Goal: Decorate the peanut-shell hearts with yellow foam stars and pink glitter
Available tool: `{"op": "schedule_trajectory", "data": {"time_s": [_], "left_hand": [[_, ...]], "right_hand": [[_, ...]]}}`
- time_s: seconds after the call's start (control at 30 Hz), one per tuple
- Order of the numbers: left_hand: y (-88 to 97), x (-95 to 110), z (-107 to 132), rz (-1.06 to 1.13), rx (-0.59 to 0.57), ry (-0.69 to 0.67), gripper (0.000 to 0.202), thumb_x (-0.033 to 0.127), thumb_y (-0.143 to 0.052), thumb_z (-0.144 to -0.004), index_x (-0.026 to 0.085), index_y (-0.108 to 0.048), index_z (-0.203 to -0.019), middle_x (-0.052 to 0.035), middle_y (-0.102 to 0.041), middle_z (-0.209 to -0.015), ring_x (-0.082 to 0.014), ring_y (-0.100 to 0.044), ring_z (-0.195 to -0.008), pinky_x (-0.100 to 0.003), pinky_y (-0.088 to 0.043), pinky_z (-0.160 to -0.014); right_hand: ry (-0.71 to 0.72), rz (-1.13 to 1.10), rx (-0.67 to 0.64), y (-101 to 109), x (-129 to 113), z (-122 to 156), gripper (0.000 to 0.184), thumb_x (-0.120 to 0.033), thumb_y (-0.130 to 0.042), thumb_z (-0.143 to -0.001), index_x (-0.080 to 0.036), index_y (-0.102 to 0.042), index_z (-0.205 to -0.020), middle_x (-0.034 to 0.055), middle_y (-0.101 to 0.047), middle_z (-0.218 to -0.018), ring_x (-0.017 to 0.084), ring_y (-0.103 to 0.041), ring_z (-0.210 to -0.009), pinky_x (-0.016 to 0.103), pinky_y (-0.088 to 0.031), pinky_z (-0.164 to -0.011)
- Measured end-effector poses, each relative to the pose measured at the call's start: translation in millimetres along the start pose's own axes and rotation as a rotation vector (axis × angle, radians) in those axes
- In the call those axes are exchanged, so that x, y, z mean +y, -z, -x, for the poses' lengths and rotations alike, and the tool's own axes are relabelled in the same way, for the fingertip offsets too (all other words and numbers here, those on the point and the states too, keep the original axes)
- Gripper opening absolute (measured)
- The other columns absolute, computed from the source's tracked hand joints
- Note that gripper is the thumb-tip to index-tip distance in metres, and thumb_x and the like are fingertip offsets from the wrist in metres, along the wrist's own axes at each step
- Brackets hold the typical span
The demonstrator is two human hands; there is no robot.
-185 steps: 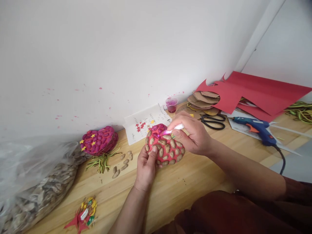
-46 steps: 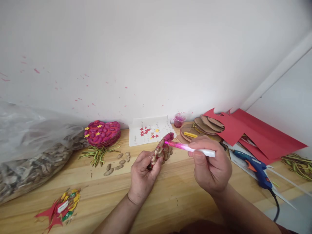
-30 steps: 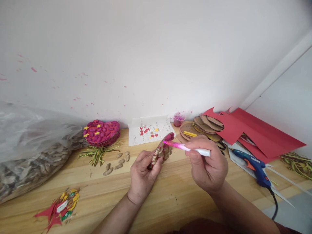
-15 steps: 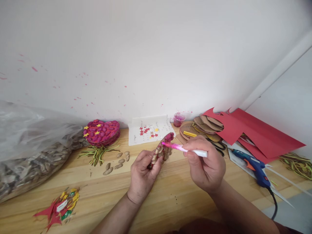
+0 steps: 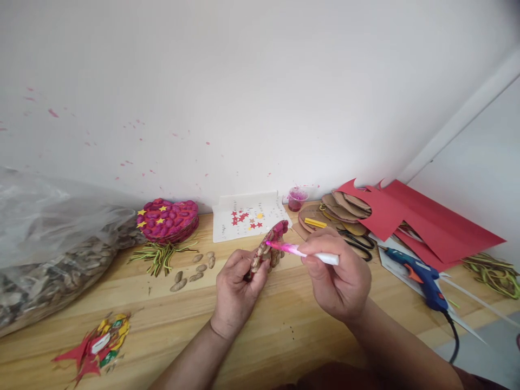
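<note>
A disc covered in peanuts [image 5: 266,250] is tilted up above the table, with my left hand [image 5: 238,290] closed around its lower edge. Its top end is painted magenta, while the lower peanuts are still tan. My right hand [image 5: 341,276] pinches a white-handled paintbrush [image 5: 327,258] whose front part is stained pink. The brush tip touches the peanuts near the disc's left side. A small clear cup of magenta paint [image 5: 297,200] stands against the wall behind. Several loose peanuts [image 5: 197,266] lie left of my left hand.
At left lie a big plastic bag of peanuts [image 5: 81,271], finished-looking magenta discs [image 5: 168,219] with yellow stars, and paper scraps [image 5: 97,346]. Paper stars rest on a white sheet [image 5: 223,230]. At right are cardboard discs [image 5: 345,206], scissors [image 5: 359,244], red paper [image 5: 442,216] and a corded glue gun [image 5: 424,279].
My right hand and the brush have shifted slightly left and down along the peanut disc. The left hand keeps its hold, and the whole view has moved a little.
</note>
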State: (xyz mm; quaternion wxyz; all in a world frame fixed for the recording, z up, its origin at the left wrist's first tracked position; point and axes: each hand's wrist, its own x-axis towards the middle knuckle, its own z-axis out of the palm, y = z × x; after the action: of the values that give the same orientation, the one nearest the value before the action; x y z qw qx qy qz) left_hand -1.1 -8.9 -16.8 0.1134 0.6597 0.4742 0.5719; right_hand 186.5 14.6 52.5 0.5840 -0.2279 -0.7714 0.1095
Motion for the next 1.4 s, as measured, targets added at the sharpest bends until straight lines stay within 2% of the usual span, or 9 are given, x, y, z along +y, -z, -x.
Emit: {"op": "schedule_trajectory", "data": {"time_s": [0.23,0.53,0.9,1.2,1.4], "left_hand": [[-0.1,-1.3,1.3,-0.003,-0.015,0.009,0.016,0.015,-0.069,-0.091,0.017,-0.071,-0.075,-0.002,-0.063,-0.075,-0.0108,-0.059,-0.065,-0.02,-0.046,-0.06],[-0.7,-2.8,0.8,-0.023,-0.012,0.003,0.014,0.017,-0.071,-0.09,0.017,-0.071,-0.077,-0.0018,-0.064,-0.076,-0.011,-0.06,-0.065,-0.02,-0.047,-0.06],[-0.4,-2.0,1.7,-0.013,-0.017,0.004,0.014,0.014,-0.07,-0.09,0.018,-0.07,-0.077,-0.0013,-0.062,-0.075,-0.0106,-0.058,-0.064,-0.02,-0.046,-0.059],[-0.1,-2.5,0.8,-0.014,-0.02,0.011,0.016,0.016,-0.069,-0.09,0.018,-0.07,-0.074,-0.0016,-0.063,-0.074,-0.0108,-0.058,-0.062,-0.02,-0.045,-0.057],[0.2,-1.6,1.1,-0.023,-0.025,0.016,0.014,0.017,-0.069,-0.091,0.019,-0.072,-0.077,-0.0019,-0.064,-0.074,-0.0117,-0.059,-0.063,-0.021,-0.047,-0.057]], "right_hand": [[0.023,0.038,0.054,-0.1,2.9,-0.9,0.032,0.001,-0.061,-0.085,-0.017,-0.067,-0.111,0.0043,-0.069,-0.091,0.018,-0.061,-0.082,0.036,-0.05,-0.075],[0.074,0.03,-0.019,-2.0,-4.7,-0.5,0.034,0.002,-0.061,-0.083,-0.015,-0.065,-0.111,0.0036,-0.068,-0.088,0.018,-0.059,-0.081,0.034,-0.051,-0.073],[0.048,0.09,0.067,2.8,3.6,-3.3,0.033,0.001,-0.062,-0.084,-0.017,-0.067,-0.11,0.0045,-0.071,-0.092,0.019,-0.062,-0.082,0.036,-0.052,-0.075],[0.031,0.079,0.081,3.3,3.8,-3.7,0.031,0.0,-0.061,-0.085,-0.018,-0.067,-0.11,0.0046,-0.071,-0.092,0.019,-0.063,-0.084,0.037,-0.052,-0.076],[0.02,0.05,0.04,2.1,1.6,-2.1,0.031,-0.002,-0.062,-0.085,-0.018,-0.067,-0.11,0.004,-0.07,-0.089,0.019,-0.061,-0.08,0.036,-0.051,-0.073]]}}
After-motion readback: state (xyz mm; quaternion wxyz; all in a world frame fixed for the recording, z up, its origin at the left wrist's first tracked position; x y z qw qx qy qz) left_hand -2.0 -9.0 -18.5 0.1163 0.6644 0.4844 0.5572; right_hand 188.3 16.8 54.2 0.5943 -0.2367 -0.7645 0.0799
